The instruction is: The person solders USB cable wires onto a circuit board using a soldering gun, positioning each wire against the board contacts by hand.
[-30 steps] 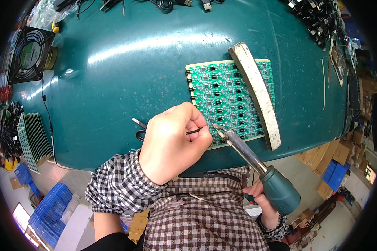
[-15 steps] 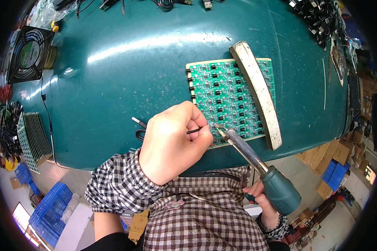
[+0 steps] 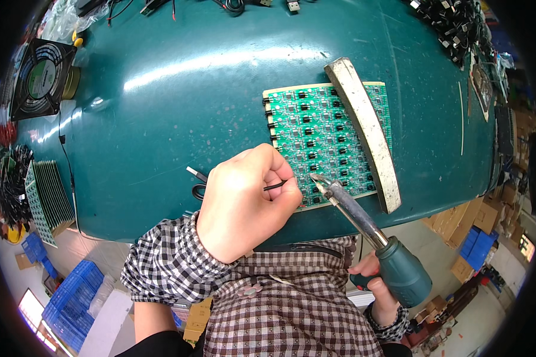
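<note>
Pinches a thin black cable between thumb and fingers of the left hand, poised by the seven o'clock corner of a green circuit-board panel. Grips a green pistol-handled soldering iron in the right hand, at four o'clock from the left — fingers curled around the handle, partly hidden. Points the iron's tip between ten and eleven o'clock, over the panel and near the left fingertips; cannot tell whether touching the board. Has the panel lying on a dark green desk, at two o'clock from the left hand, with black components in rows and a worn, curved bar across the three o'clock side. Shows a USB plug just beside the left hand, at ten o'clock. Farther out — judged from the view's centre — shows a black fan at ten o'clock, stacked green boards at nine, a blue crate at eight.
</note>
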The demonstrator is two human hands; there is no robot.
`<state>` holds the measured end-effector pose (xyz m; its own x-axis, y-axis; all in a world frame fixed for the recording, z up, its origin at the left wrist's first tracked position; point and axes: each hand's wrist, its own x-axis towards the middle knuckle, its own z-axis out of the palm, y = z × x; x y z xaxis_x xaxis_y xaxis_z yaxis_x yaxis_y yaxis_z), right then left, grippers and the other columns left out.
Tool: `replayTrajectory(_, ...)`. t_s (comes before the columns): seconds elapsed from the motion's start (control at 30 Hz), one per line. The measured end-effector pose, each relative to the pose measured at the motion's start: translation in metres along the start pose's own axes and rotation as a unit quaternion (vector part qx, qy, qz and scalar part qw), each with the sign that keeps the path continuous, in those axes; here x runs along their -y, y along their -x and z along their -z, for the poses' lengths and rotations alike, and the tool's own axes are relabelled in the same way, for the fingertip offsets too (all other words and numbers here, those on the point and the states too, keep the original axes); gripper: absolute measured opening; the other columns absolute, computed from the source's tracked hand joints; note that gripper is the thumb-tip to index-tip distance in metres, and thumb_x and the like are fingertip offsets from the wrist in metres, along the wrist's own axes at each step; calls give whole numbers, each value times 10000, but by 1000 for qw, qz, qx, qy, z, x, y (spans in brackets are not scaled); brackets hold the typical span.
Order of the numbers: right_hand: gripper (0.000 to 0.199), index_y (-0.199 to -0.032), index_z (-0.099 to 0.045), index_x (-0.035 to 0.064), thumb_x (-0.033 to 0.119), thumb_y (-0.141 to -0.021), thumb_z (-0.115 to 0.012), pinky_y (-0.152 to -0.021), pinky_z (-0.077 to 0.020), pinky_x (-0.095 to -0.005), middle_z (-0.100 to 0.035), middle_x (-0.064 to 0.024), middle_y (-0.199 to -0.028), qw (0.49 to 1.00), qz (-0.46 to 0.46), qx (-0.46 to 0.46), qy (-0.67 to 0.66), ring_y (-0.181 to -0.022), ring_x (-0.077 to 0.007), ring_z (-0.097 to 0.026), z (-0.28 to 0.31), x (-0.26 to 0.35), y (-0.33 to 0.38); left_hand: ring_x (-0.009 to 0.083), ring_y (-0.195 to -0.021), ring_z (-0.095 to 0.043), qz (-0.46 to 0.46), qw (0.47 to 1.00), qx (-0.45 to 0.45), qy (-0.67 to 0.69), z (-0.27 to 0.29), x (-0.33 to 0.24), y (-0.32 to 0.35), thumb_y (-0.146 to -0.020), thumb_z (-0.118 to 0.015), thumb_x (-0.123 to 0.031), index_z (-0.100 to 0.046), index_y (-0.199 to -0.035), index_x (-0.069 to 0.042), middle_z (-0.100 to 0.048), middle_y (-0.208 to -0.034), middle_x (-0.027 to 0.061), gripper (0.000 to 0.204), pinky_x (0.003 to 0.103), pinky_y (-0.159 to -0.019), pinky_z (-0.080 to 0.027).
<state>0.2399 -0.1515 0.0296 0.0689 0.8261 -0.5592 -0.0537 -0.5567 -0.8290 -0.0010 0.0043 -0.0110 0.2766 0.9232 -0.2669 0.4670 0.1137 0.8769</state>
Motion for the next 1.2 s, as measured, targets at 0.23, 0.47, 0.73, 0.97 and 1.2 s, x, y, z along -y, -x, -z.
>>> replayTrajectory(0.23, 601, -1181, -499, -70, 320, -808, -762, -805, -578, -408, -649, -176, -946, 992, 58, -30, -111, -1031, -286, -621, 10, 19, 0, 47, -621, -571, -51, 998, -37, -12, -8, -12, -5, -747, -679, 21, -585, -790, 2, -605, -675, 23, 105, 212, -570, -483)
replayTrajectory(0.47, 433, -1295, -430, -68, 211, -974, -513, -696, -632, -346, -573, -136, -1041, 855, 382, -347, -54, -1036, -280, -618, 96, 62, -45, 49, -545, -523, 53, 998, -26, 1, -4, -9, 4, -731, -672, 10, -577, -747, 19, -581, -616, 24, 96, 200, -509, -429)
replayTrajectory(0.73, 302, -1083, -652, -25, 159, -851, -714, -615, -581, -309, -673, -107, -966, 781, 359, -510, -36, -811, -188, -684, 220, 100, -160, 29, -573, -525, 42, 999, -18, 21, -5, -11, 2, -752, -672, 16, -575, -754, 40, -587, -634, 22, 99, 184, -529, -436)
replayTrajectory(0.97, 374, -1204, -582, -12, 146, -878, -673, -652, -596, -350, -624, -115, -1087, 828, 329, -435, -132, -893, -207, -671, 158, 83, -105, 30, -558, -500, 18, 999, -26, 12, -4, -10, 1, -747, -664, 14, -568, -748, 42, -572, -613, 15, 100, 185, -513, -396)
replayTrajectory(1.2, 353, -1195, -552, -81, 77, -886, -618, -728, -601, -389, -648, -168, -983, 918, 290, -222, -156, -917, -265, -670, 74, 39, -29, 45, -569, -539, 16, 999, -30, 26, -4, -8, 6, -746, -665, 11, -581, -749, 45, -598, -626, 36, 91, 194, -529, -439)
